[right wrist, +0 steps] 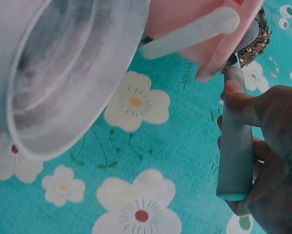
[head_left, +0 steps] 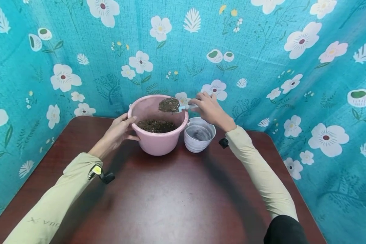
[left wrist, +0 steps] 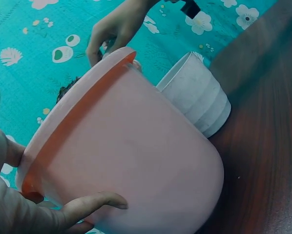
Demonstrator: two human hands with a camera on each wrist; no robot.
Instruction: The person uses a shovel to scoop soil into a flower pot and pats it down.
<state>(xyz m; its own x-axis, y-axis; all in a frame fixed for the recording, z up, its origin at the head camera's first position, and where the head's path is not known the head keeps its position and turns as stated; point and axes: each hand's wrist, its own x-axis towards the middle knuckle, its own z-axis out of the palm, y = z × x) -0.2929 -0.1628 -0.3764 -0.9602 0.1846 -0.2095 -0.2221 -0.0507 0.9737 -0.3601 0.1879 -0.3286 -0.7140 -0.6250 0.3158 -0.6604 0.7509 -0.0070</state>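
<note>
A pink bucket (head_left: 160,144) stands on the table with dark soil (head_left: 156,126) in its bottom. My left hand (head_left: 117,132) grips its left side, thumb over the rim and fingers against the outer wall, as the left wrist view also shows. In my right hand (head_left: 209,107) is the grey handle of a garden trowel (right wrist: 236,146), fingers wrapped round it. The trowel's blade carries a heap of soil (head_left: 169,105) above the bucket's right rim. Just right of the bucket sits a whitish-grey flowerpot (head_left: 198,144) with no soil showing inside, below my right hand.
The dark red-brown table (head_left: 170,200) reaches to a turquoise floral cloth (head_left: 177,51) hanging close behind the bucket and at both sides. In the right wrist view, the bucket's white handle (right wrist: 190,34) hangs between bucket and flowerpot.
</note>
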